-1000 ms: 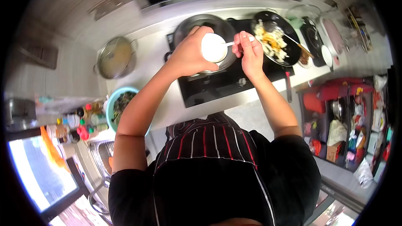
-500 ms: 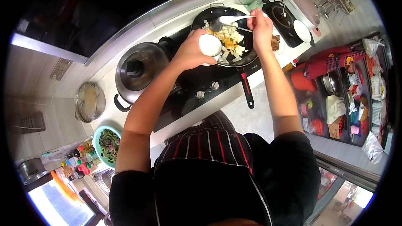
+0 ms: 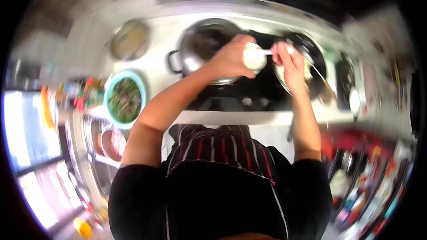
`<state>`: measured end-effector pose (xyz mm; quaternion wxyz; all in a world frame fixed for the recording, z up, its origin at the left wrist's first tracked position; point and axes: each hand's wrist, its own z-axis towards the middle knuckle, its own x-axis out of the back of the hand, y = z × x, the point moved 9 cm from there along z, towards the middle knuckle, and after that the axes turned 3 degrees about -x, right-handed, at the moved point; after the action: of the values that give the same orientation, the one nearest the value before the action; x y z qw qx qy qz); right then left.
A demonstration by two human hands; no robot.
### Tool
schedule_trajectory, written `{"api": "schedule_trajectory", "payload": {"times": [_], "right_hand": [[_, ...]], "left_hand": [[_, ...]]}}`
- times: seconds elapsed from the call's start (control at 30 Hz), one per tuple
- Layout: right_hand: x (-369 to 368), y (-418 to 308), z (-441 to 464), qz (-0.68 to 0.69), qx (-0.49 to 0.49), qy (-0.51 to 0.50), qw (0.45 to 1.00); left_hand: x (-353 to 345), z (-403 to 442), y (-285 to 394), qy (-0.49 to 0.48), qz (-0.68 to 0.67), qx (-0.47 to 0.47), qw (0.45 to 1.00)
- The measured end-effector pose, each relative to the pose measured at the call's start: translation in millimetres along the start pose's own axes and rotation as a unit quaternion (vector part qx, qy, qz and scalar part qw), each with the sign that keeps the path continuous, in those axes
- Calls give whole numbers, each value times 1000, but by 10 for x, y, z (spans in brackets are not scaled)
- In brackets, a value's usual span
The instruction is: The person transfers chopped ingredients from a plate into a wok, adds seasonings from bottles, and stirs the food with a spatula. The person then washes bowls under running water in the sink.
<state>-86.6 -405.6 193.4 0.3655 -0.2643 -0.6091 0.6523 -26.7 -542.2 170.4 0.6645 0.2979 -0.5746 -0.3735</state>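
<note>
My left hand (image 3: 231, 58) is wrapped round a small round container of white stuff (image 3: 255, 58), held above the black stove (image 3: 231, 103) beside the lidded steel pot (image 3: 190, 58). My right hand (image 3: 289, 62) grips a white spoon (image 3: 268, 52), whose front end reaches into the container's mouth. Under my right hand is the dark frying pan (image 3: 318, 55), its food mostly hidden and blurred. A long thin utensil handle (image 3: 319, 74) slants across the pan's right side, apart from my fingers.
Leafy greens fill a turquoise basin (image 3: 144, 90) on the left counter. Behind it stands a lidded pan (image 3: 129, 40). Bottles (image 3: 84, 93) and a sink (image 3: 92, 129) lie further left. At the right are a black hotplate (image 3: 344, 84) and crowded shelves (image 3: 364, 173).
My view has swung left, with strong blur. The spoon has gone from above the frying pan into the white container, and both hands are closer together.
</note>
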Motion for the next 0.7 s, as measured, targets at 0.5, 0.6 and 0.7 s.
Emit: {"api": "schedule_trajectory", "payload": {"times": [0.5, 0.6, 0.7], "right_hand": [[-5896, 1193, 718, -121, -71, -407, 903], [-6898, 1698, 981, -335, 32, -372, 865], [-7405, 2161, 1094, -509, -5, -369, 777]], "left_hand": [[3458, -5249, -1952, 344, 119, 339, 868], [3602, -5952, -2598, 333, 150, 385, 847], [3480, -6295, -3218, 296, 147, 425, 843]]}}
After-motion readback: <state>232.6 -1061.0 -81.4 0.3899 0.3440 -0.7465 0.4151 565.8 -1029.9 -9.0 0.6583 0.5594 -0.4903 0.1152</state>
